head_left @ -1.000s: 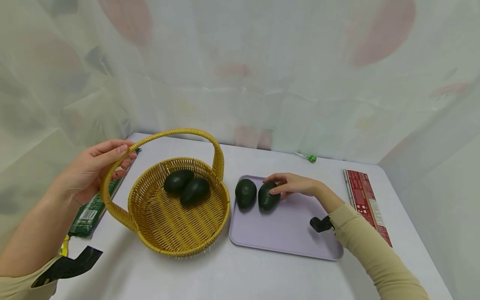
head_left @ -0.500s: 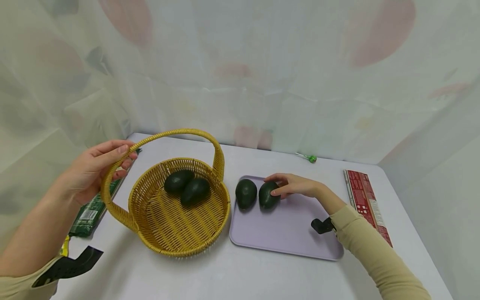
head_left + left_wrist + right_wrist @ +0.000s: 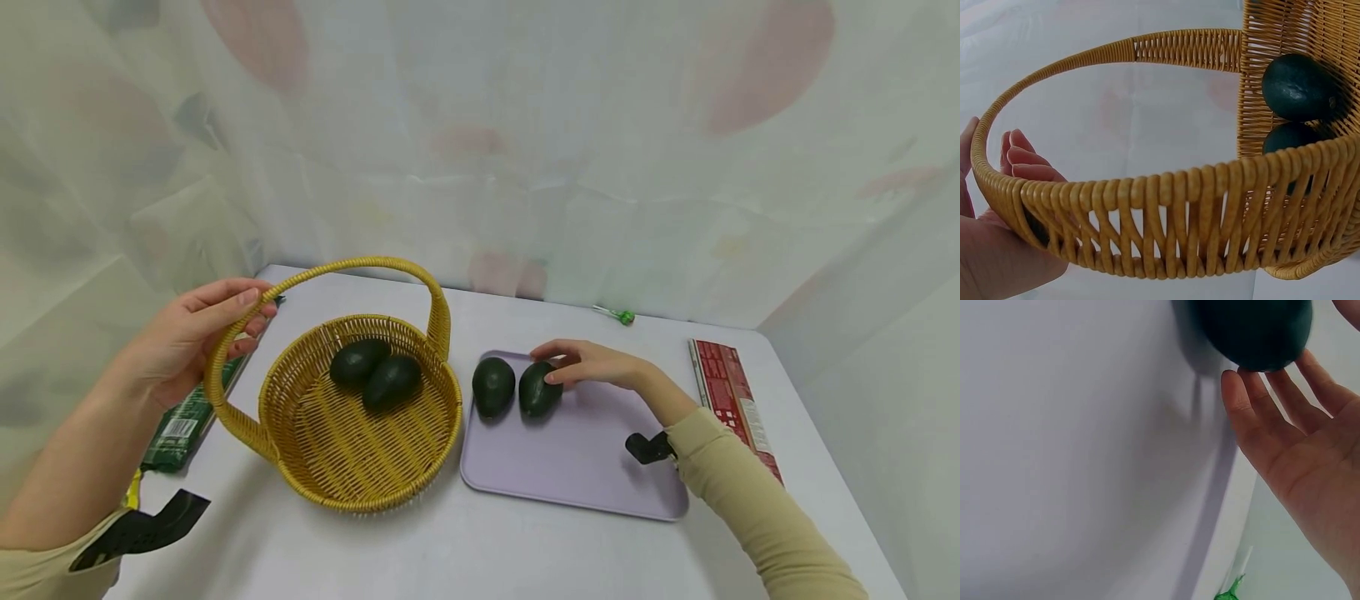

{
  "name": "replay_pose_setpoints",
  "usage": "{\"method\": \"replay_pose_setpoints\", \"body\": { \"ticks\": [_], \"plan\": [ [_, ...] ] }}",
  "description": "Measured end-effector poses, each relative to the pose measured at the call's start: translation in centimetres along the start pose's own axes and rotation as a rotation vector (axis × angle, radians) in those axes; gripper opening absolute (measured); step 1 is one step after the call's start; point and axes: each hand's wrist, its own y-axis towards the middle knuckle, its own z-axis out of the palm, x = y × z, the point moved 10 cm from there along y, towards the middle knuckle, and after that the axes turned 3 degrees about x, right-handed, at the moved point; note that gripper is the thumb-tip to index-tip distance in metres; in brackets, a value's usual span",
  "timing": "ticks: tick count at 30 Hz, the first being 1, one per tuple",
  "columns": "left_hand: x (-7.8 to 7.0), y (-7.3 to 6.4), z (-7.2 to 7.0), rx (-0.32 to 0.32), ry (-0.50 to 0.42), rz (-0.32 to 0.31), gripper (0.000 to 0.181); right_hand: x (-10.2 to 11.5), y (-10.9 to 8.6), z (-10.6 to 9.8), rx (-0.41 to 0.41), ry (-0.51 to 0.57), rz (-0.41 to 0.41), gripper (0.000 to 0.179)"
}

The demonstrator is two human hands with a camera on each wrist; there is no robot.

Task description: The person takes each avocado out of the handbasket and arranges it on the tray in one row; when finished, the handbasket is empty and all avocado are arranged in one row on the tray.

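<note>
a curtained-off tabletop set-up, judging by patterned sheeting (image 3: 480, 158) hung behind a white table (image 3: 465, 550).

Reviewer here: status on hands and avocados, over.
Left hand holds basket handle. Right hand touches an avocado on tray. Two avocados in basket, two on tray. Possible snag: basket rim.

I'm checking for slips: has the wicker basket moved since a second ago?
No; the wicker basket shows no clear shift against the purple tray in the head view.

Beige sleeves (image 3: 750, 504), black angular wrist brackets (image 3: 150, 532), bare hands (image 3: 596, 365)
</note>
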Motion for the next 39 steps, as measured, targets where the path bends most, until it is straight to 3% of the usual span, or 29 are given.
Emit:
{"method": "replay_pose_setpoints", "body": {
  "ticks": [11,17,23,39],
  "plan": [
    [-0.2,-0.1,-0.2,-0.053,0.023,0.001,0.024,1.9,-0.8,-1.5,-0.062,-0.032,-0.035,0.053],
    [-0.4,-0.2,-0.5,-0.093,0.078,0.005,0.024,3.0,-0.8,-1.8,-0.085,0.041,-0.082,0.044],
    [-0.7,-0.3,-0.5,-0.113,0.134,0.012,0.023,4.7,-0.5,-1.3,-0.073,0.100,-0.110,0.042],
    [-0.8,-0.5,-0.7,-0.174,0.175,-0.018,0.023,9.8,1.6,1.7,-0.016,0.066,-0.138,0.033]
  ]
}}
